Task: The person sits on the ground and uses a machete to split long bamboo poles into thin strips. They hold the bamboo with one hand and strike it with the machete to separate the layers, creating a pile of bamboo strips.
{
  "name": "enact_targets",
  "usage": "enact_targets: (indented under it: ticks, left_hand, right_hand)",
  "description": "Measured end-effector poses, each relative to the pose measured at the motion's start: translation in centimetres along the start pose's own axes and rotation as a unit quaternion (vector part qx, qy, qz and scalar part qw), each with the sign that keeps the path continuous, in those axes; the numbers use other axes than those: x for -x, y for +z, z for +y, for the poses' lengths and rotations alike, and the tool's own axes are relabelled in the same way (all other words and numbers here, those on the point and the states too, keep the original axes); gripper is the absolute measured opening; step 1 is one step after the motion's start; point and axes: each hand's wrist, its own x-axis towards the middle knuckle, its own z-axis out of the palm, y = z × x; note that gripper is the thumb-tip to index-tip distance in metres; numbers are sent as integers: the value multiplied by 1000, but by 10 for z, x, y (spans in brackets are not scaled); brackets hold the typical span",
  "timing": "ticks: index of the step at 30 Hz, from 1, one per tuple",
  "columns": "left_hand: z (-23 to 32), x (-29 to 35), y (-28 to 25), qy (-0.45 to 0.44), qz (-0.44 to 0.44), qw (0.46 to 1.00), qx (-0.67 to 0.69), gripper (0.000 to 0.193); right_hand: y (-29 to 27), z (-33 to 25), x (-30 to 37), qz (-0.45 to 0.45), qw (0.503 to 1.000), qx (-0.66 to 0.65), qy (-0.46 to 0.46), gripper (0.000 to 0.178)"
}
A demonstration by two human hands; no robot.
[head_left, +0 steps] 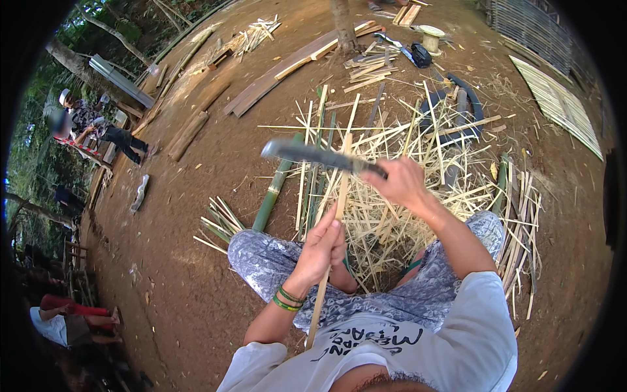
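My left hand [321,248] is closed around a long pale bamboo strip [343,189], which runs from my lap up past my knees. In my right hand [400,183] is the dark handle of a machete [307,154]. Its broad grey blade, slightly blurred, points left and lies across the upper part of the strip; whether the edge touches it I cannot tell. Under both hands, between my crossed legs, spreads a heap of thin bamboo strips and shavings [379,228]. A green bamboo pole [274,189] lies just left of the heap.
Split strips [522,228] lie by my right knee. A black tube [467,88], a white spool [431,38] and a tree trunk [342,26] stand or lie ahead. Planks [281,75] lie farther left. A woven bamboo panel [555,101] is at right. Two people [108,127] are at left.
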Motion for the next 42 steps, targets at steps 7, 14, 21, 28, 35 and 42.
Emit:
enact_targets:
  ticks: [7, 14, 21, 28, 35, 42]
  left_hand:
    - [-9, 28, -14, 3, 19, 996, 85, 51]
    - [-1, -15, -22, -1, -5, 993, 115, 52]
    - [6, -28, -16, -11, 6, 996, 93, 58]
    - [4, -29, -11, 0, -10, 993, 116, 21]
    - [7, -26, -7, -8, -2, 995, 100, 44]
    - [14, -15, -1, 6, -15, 997, 81, 44]
  right_hand:
    - [-52, 58, -30, 111, 973, -102, 177, 72]
    - [-6, -24, 17, -21, 986, -141, -90, 73]
    - [7, -52, 28, -76, 981, -131, -125, 58]
    - [9, -44, 22, -35, 988, -119, -96, 57]
    - [13, -39, 19, 33, 990, -63, -121, 59]
    - [-1, -37, 5, 9, 995, -69, -65, 56]
